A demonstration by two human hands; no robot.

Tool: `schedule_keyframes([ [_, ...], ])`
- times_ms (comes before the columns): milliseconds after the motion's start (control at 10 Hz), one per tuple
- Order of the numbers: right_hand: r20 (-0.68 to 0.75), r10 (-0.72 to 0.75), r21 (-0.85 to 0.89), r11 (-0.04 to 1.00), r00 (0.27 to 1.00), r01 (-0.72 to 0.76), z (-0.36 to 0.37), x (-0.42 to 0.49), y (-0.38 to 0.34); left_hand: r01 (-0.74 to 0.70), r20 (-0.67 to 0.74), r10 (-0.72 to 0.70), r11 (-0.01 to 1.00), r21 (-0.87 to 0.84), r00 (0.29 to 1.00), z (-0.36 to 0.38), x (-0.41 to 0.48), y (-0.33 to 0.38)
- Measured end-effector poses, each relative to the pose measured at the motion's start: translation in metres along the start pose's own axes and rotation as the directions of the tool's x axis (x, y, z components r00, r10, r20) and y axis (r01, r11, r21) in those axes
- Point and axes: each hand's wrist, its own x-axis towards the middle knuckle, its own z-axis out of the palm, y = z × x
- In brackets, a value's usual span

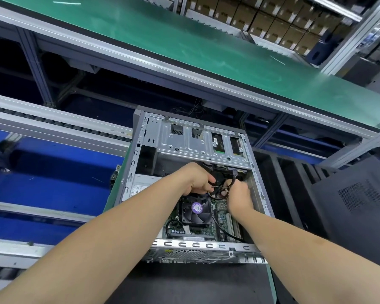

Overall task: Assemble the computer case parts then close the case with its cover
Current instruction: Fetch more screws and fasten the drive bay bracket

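An open grey computer case (138,137) lies flat in front of me, its inside facing up. A metal drive cage (191,139) fills its far end, and a black CPU fan (195,210) with a purple label sits on the motherboard (223,207). Both my hands reach inside, just beyond the fan. My left hand (194,179) and my right hand (238,195) each pinch the bundle of black cables (217,190) looped between them. The black case cover (358,205), with a perforated vent patch, lies to the right of the case.
A green conveyor belt (184,40) crosses the scene above the case. Grey roller rails (53,126) and blue surfaces lie to the left. A black slotted rack (283,183) stands between case and cover. Stacked cardboard boxes (261,16) fill the far shelves.
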Motion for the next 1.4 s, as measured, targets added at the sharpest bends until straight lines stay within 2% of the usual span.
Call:
schedule_keyframes([
  [100, 0.006, 0.011, 0.021, 1.0, 1.0, -0.011, -0.005, -0.003, -0.002, -0.073, -0.036, 0.085, 0.964, 0.255, 0.996, 0.001, -0.001, -0.001],
  [200, 0.084, 0.011, 0.029, 0.999, 0.996, -0.014, -0.017, -0.006, -0.003, -0.136, -0.002, 0.147, 0.92, 0.368, 0.989, 0.003, 0.0, -0.004],
  [300, 0.28, -0.022, 0.025, 1.0, 0.96, 0.016, -0.041, -0.019, -0.016, -0.19, 0.047, 0.19, 0.866, 0.463, 0.981, 0.005, -0.001, -0.004],
  [400, 0.51, -0.048, -0.072, 0.993, 0.859, 0.098, -0.069, -0.028, -0.018, -0.259, 0.097, 0.252, 0.756, 0.601, 0.963, 0.01, 0.0, -0.004],
  [500, 0.499, -0.14, 0.006, 0.987, 0.855, 0.159, -0.099, -0.029, -0.015, -0.292, 0.084, 0.33, 0.652, 0.7, 0.94, 0.023, -0.001, -0.006],
  [600, 0.419, -0.185, 0.063, 0.983, 0.889, 0.175, -0.122, -0.022, -0.005, -0.264, 0.018, 0.405, 0.559, 0.786, 0.914, 0.04, -0.005, -0.006],
  [800, 0.308, -0.3, 0.395, 0.904, 0.903, 0.166, -0.171, -0.012, 0.045, -0.003, -0.163, 0.421, 0.365, 0.931, 0.892, 0.059, -0.033, 0.025],
  [900, 0.233, -0.278, 0.452, 0.879, 0.932, 0.149, -0.179, 0.006, 0.1, -0.02, -0.207, 0.54, 0.383, 0.923, 0.816, 0.084, -0.045, 0.053],
  [1000, 0.265, -0.251, 0.463, 0.88, 0.931, 0.105, -0.179, 0.021, 0.163, -0.176, -0.186, 0.682, 0.426, 0.888, 0.708, 0.131, -0.045, 0.077],
  [1100, 0.291, -0.21, 0.464, 0.884, 0.933, 0.054, -0.173, 0.035, 0.228, -0.279, -0.096, 0.677, 0.424, 0.862, 0.73, 0.192, -0.031, 0.087],
  [1200, 0.33, -0.166, 0.478, 0.878, 0.929, -0.014, -0.164, 0.042, 0.284, -0.286, -0.054, 0.609, 0.447, 0.848, 0.792, 0.253, -0.01, 0.079],
  [1400, 0.369, -0.088, 0.437, 0.895, 0.925, -0.089, -0.129, 0.052, 0.374, -0.245, -0.05, 0.435, 0.594, 0.766, 0.899, 0.345, 0.03, 0.045],
])
